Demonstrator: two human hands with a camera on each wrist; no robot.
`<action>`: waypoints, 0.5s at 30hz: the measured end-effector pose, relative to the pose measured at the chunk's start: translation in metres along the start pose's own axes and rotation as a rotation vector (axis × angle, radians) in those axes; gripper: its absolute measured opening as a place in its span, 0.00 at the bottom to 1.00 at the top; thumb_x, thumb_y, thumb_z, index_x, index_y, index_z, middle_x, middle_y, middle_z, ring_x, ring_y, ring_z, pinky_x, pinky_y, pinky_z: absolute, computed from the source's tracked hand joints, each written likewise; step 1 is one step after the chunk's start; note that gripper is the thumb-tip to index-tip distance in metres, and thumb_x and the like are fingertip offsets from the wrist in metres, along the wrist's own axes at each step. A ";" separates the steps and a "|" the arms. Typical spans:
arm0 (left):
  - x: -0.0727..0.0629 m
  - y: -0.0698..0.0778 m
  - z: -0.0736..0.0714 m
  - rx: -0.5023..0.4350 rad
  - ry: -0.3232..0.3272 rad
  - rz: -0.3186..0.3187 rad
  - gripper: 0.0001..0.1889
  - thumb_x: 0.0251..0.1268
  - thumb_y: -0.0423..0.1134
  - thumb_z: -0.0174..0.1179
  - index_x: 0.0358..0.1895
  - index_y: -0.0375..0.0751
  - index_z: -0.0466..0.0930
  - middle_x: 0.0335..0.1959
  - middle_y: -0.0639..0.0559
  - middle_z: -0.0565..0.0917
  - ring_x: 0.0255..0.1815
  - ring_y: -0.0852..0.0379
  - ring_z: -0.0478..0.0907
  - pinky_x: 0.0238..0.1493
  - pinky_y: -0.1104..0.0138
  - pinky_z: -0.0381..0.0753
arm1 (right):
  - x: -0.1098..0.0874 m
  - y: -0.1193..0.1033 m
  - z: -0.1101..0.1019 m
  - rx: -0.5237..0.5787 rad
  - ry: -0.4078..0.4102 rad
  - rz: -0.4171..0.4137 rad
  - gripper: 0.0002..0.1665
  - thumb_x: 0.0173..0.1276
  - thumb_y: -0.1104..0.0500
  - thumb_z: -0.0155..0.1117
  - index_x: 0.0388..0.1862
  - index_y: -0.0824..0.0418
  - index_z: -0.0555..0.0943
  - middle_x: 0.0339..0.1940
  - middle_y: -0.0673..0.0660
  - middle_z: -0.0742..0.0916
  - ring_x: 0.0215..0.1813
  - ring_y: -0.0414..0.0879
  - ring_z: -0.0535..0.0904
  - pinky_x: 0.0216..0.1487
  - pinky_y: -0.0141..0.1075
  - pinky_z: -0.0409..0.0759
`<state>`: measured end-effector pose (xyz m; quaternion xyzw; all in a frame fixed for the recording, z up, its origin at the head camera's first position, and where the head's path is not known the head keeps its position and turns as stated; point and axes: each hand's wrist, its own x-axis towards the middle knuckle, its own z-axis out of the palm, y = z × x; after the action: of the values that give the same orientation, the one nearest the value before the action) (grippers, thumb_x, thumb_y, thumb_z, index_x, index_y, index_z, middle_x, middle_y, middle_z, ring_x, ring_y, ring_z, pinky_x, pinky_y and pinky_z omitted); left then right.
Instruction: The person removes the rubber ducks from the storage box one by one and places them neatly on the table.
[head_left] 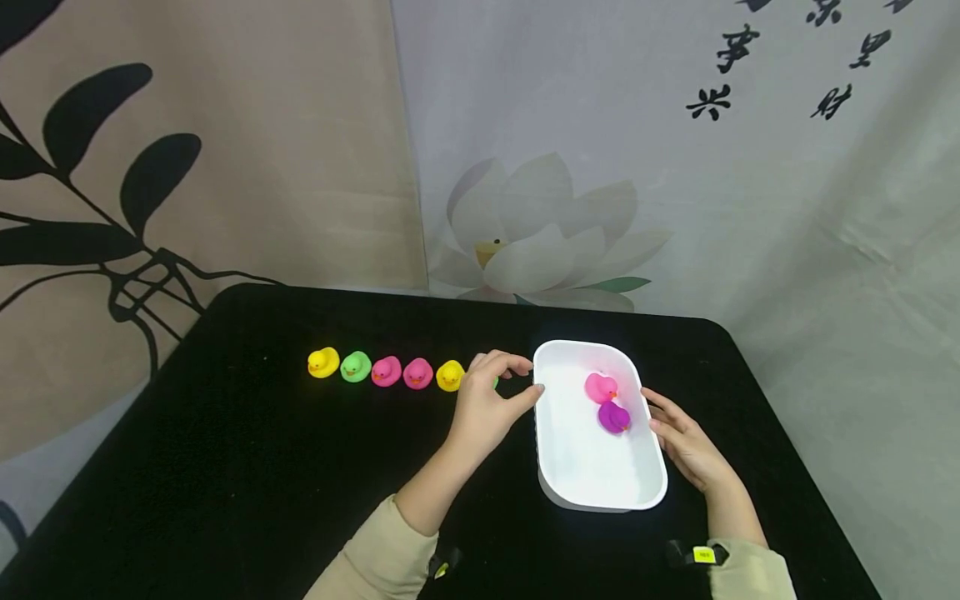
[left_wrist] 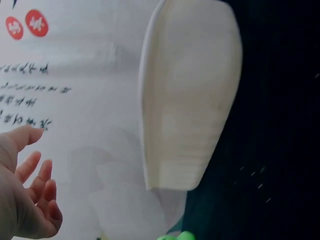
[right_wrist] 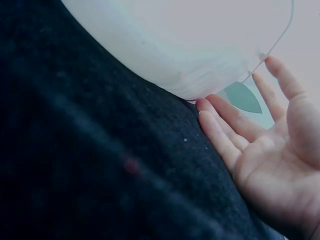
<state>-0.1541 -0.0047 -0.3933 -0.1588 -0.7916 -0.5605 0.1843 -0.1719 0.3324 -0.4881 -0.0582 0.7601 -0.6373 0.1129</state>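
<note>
A white plastic tub [head_left: 585,475] stands on the black table, with a pink rubber duck [head_left: 600,387] and a purple rubber duck [head_left: 614,417] inside. At its left rim is my left hand [head_left: 487,404], thumb and fingers spread with nothing between them; the left wrist view shows this hand [left_wrist: 30,190] apart from the tub [left_wrist: 190,100]. My right hand [head_left: 686,442] touches the tub's right side. In the right wrist view its extended fingertips [right_wrist: 212,120] meet the wall of the tub [right_wrist: 165,45]. A green duck [head_left: 496,382] is mostly hidden behind my left hand.
Left of the tub runs a row of rubber ducks: yellow [head_left: 323,362], green [head_left: 356,367], pink [head_left: 386,372], another pink [head_left: 417,373] and yellow [head_left: 450,376]. Behind the black table [head_left: 225,467] hangs a printed cloth [head_left: 300,150].
</note>
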 end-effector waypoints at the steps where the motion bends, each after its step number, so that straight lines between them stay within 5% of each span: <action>1: -0.001 0.000 0.003 0.003 -0.012 0.001 0.13 0.50 0.35 0.74 0.40 0.41 0.83 0.37 0.56 0.81 0.43 0.51 0.72 0.44 0.60 0.76 | 0.000 0.000 0.000 -0.002 0.001 0.001 0.35 0.74 0.58 0.53 0.75 0.63 0.54 0.69 0.75 0.62 0.54 0.36 0.77 0.51 0.35 0.76; 15: -0.014 0.000 0.035 0.028 -0.205 -0.042 0.13 0.52 0.38 0.73 0.41 0.42 0.84 0.38 0.58 0.82 0.41 0.56 0.72 0.39 0.66 0.78 | 0.000 -0.001 -0.001 0.014 -0.014 -0.019 0.33 0.75 0.59 0.51 0.74 0.63 0.55 0.68 0.76 0.62 0.52 0.37 0.78 0.50 0.35 0.77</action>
<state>-0.1455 0.0275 -0.4109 -0.1961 -0.8172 -0.5339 0.0929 -0.1717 0.3329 -0.4869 -0.0691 0.7543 -0.6431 0.1127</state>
